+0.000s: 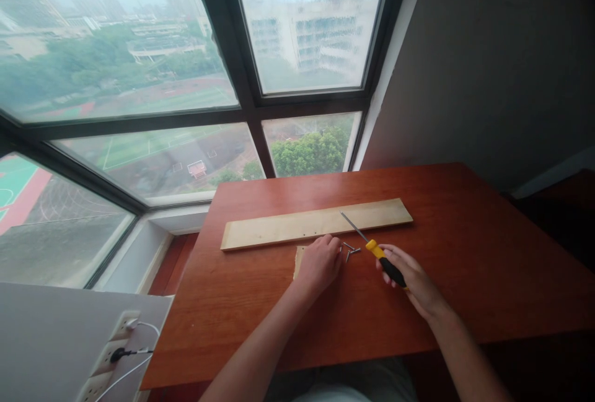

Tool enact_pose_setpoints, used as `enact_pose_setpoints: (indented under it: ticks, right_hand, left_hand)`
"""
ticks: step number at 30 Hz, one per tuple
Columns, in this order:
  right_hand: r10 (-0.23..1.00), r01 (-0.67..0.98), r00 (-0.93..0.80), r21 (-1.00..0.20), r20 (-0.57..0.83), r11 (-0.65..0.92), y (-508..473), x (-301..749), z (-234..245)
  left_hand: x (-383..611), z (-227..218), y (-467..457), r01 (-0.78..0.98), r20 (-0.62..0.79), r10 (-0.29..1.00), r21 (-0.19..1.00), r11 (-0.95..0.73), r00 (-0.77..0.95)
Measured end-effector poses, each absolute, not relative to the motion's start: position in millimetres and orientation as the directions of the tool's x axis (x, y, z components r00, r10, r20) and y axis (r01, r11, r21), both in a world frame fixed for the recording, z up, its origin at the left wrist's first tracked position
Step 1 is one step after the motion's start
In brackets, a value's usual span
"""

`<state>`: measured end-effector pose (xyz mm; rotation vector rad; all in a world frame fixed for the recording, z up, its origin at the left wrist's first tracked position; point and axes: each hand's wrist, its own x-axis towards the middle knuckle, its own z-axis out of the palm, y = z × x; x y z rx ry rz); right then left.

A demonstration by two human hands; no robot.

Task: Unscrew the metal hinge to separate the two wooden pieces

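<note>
A long pale wooden board (pixel 307 224) lies across the reddish table (pixel 465 266). My right hand (pixel 411 278) is closed round the yellow and black handle of a screwdriver (pixel 372 246), whose thin shaft points up-left over the board. My left hand (pixel 318 262) rests with curled fingers on a small piece of light wood (pixel 298 259), just below the board. Its fingertips are next to a few loose screws (pixel 349 249) lying between my two hands. Whether the left fingers pinch anything is hidden.
A large window (pixel 186 80) rises behind the table's far edge, and a dark wall (pixel 488 61) stands at the right. At lower left a white surface carries a power strip (pixel 116 352) with plugged cables.
</note>
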<state>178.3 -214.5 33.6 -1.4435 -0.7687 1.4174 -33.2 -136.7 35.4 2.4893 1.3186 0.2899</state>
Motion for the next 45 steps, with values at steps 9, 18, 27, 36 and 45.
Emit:
enact_pose_setpoints:
  ticks: [9,18,27,36,45]
  right_hand:
    - [0.927,-0.110,0.106,-0.930,-0.361,-0.350,-211,174,28]
    - [0.921,-0.118,0.093,-0.923,-0.377,-0.366,-206,165,25]
    - [0.930,-0.092,0.122,-0.937,-0.346,-0.336,-198,157,19]
    - [0.932,-0.077,0.131,-0.940,-0.339,-0.331,-197,154,15]
    - [0.936,-0.077,0.138,-0.945,-0.325,-0.317,-198,153,9]
  left_hand:
    - [-95,39,-144,0.806,0.067,0.885,0.387,-0.448,0.460]
    - [-111,30,-150,0.796,0.065,0.902,0.446,-0.409,0.428]
    - [-107,27,-152,0.758,0.081,0.890,0.493,-0.426,0.448]
    - [-99,21,-152,0.764,0.098,0.889,0.474,-0.437,0.447]
    - [-70,30,-151,0.795,0.141,0.832,0.245,-0.554,0.536]
